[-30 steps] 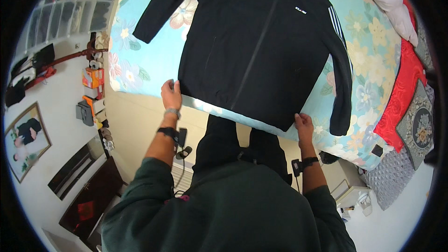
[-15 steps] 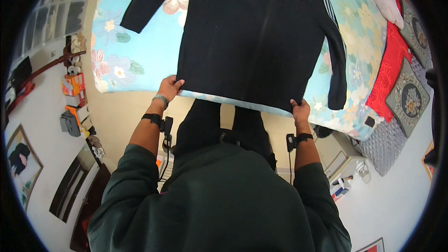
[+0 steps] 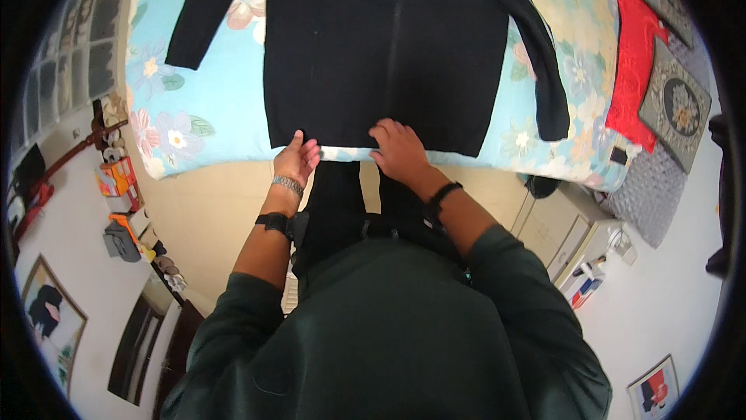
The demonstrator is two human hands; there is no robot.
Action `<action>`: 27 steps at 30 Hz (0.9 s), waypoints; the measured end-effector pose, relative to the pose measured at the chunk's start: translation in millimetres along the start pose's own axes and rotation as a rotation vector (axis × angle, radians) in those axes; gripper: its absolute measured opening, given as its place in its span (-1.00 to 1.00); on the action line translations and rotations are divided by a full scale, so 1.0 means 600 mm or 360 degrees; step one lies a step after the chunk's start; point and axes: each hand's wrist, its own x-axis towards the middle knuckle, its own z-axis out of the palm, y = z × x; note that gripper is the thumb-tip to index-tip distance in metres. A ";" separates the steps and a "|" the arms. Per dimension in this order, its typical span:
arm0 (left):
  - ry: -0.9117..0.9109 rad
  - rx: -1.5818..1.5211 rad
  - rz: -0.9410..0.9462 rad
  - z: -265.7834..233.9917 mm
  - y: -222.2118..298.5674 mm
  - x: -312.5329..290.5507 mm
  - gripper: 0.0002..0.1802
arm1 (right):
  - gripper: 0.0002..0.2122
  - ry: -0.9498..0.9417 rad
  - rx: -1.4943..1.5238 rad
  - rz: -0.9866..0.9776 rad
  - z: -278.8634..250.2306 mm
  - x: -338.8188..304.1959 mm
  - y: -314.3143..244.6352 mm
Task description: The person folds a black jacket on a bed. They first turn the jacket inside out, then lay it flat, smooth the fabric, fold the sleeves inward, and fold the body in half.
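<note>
A black long-sleeved jacket [image 3: 381,55] with a zip line down its front lies flat on the bed, its hem toward me. White stripes run down the sleeve on the right, and a small white mark sits on the chest. My left hand [image 3: 295,160] is just off the left hem corner, palm turned inward, thumb and fingers apart, with nothing in it. Near the middle of the hem, my right hand [image 3: 398,152] reaches in from the right. Its thumb and fingers are slightly bent and apart at the cloth's edge, and no grip shows.
Under the jacket, a light blue flowered sheet [image 3: 186,94] covers the bed. Red fabric [image 3: 633,70] and a patterned grey cushion [image 3: 674,105] lie along its right side. A pale cabinet [image 3: 556,230] stands at right, while boxes [image 3: 116,179] line the left wall.
Both hands have let go of the hem corners. My right hand has moved left to the middle of the hem; my left has turned palm inward. The view has shifted slightly.
</note>
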 end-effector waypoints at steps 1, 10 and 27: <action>0.0034 -0.0064 -0.0010 0.001 -0.010 0.006 -0.65 | -0.59 -0.0055 -0.0022 0.0067 0.004 0.012 -0.008; -0.0057 -0.0554 -0.0025 0.001 -0.039 0.040 -0.76 | -0.49 -0.0237 0.0018 0.0289 -0.013 0.033 0.001; 0.0020 -0.0739 -0.0322 0.073 -0.053 0.016 -0.69 | -0.49 -0.0240 -0.0022 0.0207 -0.009 0.046 0.014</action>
